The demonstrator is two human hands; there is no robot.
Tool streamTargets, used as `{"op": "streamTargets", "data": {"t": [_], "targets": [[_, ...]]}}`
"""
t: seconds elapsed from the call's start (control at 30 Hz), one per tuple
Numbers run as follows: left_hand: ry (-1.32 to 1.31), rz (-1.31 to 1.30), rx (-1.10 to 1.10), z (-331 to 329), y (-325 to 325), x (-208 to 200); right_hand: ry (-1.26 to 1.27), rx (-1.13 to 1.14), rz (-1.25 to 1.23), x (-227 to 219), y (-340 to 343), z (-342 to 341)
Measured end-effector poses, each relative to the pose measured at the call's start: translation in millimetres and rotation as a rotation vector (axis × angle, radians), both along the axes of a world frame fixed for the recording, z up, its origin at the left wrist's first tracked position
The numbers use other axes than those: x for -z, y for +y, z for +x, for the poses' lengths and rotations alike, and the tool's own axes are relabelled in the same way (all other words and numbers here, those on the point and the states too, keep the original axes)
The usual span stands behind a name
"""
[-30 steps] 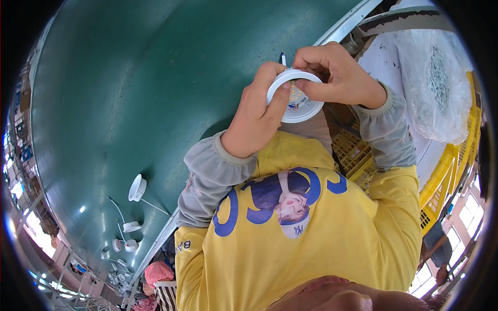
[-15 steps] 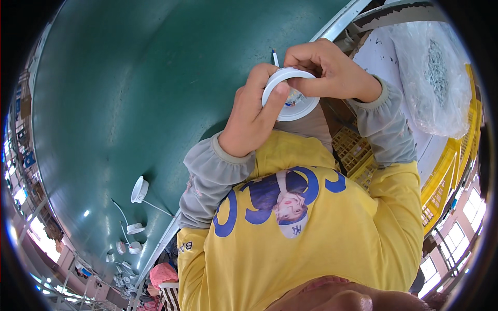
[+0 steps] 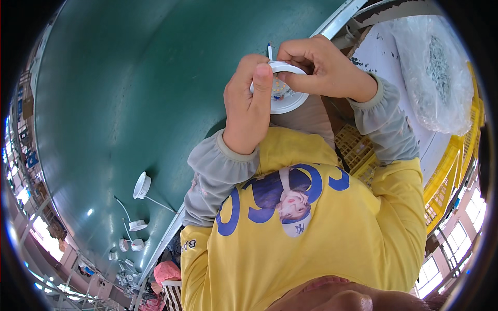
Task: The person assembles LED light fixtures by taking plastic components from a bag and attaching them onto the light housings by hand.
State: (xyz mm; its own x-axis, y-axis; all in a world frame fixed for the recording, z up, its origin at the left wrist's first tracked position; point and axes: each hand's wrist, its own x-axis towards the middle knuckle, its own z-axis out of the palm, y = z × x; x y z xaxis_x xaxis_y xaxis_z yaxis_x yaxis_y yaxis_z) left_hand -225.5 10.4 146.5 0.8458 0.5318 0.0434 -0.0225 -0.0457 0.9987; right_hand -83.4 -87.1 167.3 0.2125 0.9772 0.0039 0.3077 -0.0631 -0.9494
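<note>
A white round LED downlight (image 3: 289, 107) is held up between my hands, its open face turned toward me. Small yellowish LEDs and bits of coloured wire show inside the ring. My left hand (image 3: 248, 106) grips the left side of the rim, thumb upright along the front. With fingers bent behind the upper right rim, my right hand (image 3: 327, 70) pinches there, its thumb reaching inside the ring. The fingertips behind the rim are hidden. A white cable (image 3: 270, 52) with a dark blue tip sticks out behind the lamp.
More white lamps with cables, one of them a larger lamp (image 3: 141, 185), lie on the green worktop (image 3: 140, 103) at left. To the right, a clear plastic bag (image 3: 438, 72) of small metal parts rests on a white board above yellow crates (image 3: 441, 199). A metal edge (image 3: 340, 18) borders the worktop.
The downlight has shifted slightly left and turned, showing more LEDs. My left thumb has moved from across the ring to upright along its rim. My right hand has moved slightly left.
</note>
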Motion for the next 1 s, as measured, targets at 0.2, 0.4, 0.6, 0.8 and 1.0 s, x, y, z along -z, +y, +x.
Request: {"op": "streamTargets", "data": {"t": [0.2,0.4,0.6,0.8,1.0], "targets": [[-0.115,-0.047,-0.026,-3,0,-2,0.043,-0.024,0.013,2,0,-4],[-0.12,-0.061,-0.002,-5,1,1,0.059,-0.027,0.011,1,0,-7],[-0.137,0.003,-0.013,-4,0,3,-0.03,-0.009,0.064,2,1,-7],[-0.132,0.044,-0.061,-4,-2,4,-0.102,-0.001,0.097,4,1,-9],[-0.118,0.128,-0.103,-2,-6,-1,-0.096,0.056,0.146,1,-3,-17]]}}
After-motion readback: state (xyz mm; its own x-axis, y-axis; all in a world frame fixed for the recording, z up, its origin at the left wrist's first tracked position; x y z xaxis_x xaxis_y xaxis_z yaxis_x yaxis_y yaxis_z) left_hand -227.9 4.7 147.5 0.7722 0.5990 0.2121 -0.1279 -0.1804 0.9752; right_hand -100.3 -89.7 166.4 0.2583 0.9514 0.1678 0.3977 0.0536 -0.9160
